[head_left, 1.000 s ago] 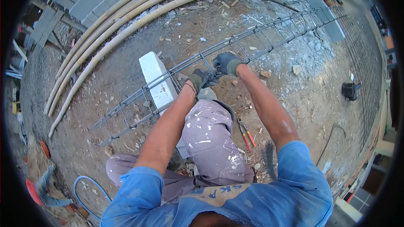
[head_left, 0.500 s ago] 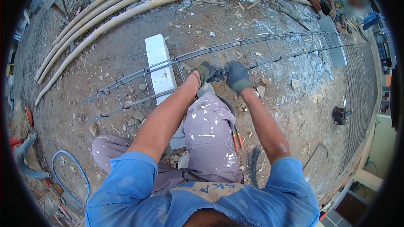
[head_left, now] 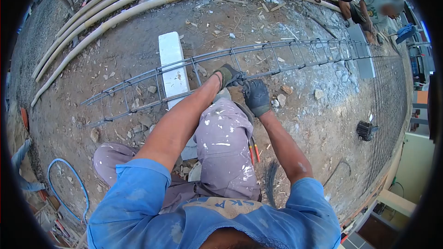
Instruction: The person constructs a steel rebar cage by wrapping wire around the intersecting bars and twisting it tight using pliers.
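A long rebar cage (head_left: 281, 60) of thin steel bars with cross ties stretches across the ground before me. My left hand (head_left: 230, 76), in a dark glove, is closed at the near bar of the cage. Just to its right, on the near side of that bar, my right hand (head_left: 256, 97) is curled in a grey glove. Whatever its fingers hold is too small to make out. A white block (head_left: 174, 67) lies under the cage's left part. Beside my knee are pliers with red and yellow handles (head_left: 254, 153) and a bundle of thin wire (head_left: 270, 182).
Long bamboo poles (head_left: 161, 2) lie along the far side. At the right are a dark bundle of wire pieces (head_left: 366, 130) and steel mesh (head_left: 390, 92). A grey block (head_left: 361, 51) supports the cage's far end. Other people (head_left: 376, 11) sit at upper right. A blue hose (head_left: 69, 166) curves at lower left.
My right hand has drawn back from the near bar toward me. My left hand stays at the bar. The whole view has shifted slightly.
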A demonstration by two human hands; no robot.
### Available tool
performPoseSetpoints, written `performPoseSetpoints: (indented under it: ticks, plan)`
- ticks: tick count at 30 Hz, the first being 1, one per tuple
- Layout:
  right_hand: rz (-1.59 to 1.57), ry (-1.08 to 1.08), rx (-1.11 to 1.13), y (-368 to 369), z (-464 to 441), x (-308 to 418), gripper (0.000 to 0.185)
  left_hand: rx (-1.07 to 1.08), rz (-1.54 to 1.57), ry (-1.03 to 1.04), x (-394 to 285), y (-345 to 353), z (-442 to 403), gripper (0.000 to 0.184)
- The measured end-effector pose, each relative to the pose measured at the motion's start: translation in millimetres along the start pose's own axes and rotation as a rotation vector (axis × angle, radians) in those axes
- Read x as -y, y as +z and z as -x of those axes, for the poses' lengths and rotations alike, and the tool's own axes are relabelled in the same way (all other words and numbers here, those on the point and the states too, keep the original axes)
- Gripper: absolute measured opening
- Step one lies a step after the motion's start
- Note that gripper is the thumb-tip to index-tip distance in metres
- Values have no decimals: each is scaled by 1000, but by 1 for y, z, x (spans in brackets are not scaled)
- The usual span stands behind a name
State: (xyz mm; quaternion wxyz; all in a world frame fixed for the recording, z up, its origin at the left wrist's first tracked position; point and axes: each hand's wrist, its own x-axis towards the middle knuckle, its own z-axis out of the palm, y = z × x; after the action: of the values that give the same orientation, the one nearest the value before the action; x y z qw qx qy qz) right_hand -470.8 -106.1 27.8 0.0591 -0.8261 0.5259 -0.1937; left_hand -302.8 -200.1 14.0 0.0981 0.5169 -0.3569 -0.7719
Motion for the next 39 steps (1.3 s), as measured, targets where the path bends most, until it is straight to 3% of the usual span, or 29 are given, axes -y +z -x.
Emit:
performPoseSetpoints:
  ticks: [1,3,4,6,7,9,10,11,13,15,16,17,18,20,21,23,24,27,29,31,32,35,39]
  plan:
    - [2,-2,0,2,-1,0,20,0,1,3,0,-4,-3,26]
    - [-96,53,-157,9,-5,2,18,264,141,-50,1,-10,-9,23]
    - [-99,54,-155,12,-7,4,18,263,142,-53,4,-9,-12,23]
    - [-401,548,-46,23,-8,7,15,-46,-127,26,12,-6,-21,22]
    - [-403,554,-48,31,-7,5,15,-44,-131,22,16,-6,-26,22]
    - [-1840,1385,-109,45,-11,2,16,-93,-336,71,22,-10,-44,23]
    - [-2071,1613,-232,36,-22,12,15,-91,-340,71,32,-15,-59,23]
    - [-2072,1613,-237,41,-18,13,15,-127,-681,310,45,-22,-76,28]
    - [-2918,1299,-170,56,-12,9,14,-167,-1022,559,41,-23,-77,33]
    - [-2872,1241,-139,52,-10,18,16,-237,-1135,585,34,-14,-60,26]
    - [-2593,1353,-297,28,-14,36,19,-255,-1174,592,29,-7,-46,24]
    - [-2307,1426,-432,12,-15,47,23,-188,-925,383,14,-2,-28,25]
    - [-2309,1419,-441,12,-3,49,23,-124,-675,180,4,0,-18,26]
    - [-1475,1318,-54,18,23,48,31,-134,-599,186,18,-8,-46,26]
    - [-1474,1321,-53,14,22,51,31,-139,-516,180,20,-7,-44,26]
    - [-1028,745,-136,5,27,56,31,-135,-470,162,23,-5,-40,27]
    - [-1027,744,-146,7,27,54,31,-138,-432,156,16,-4,-34,28]
    - [9,306,-413,19,8,32,26,-153,-667,265,12,-1,-18,33]
    - [30,298,-228,27,6,29,19,-185,-1183,404,8,-2,-24,41]
    - [125,258,-69,18,-3,24,13,-239,-1429,553,27,-13,-49,45]
    - [158,281,-111,19,-3,24,10,-180,-1258,468,25,-13,-42,45]
    - [67,227,-114,8,-5,22,11,-136,-1231,115,-10,5,-4,37]
    - [-2,247,-152,6,-12,23,10,-222,-1408,320,14,-9,-33,33]
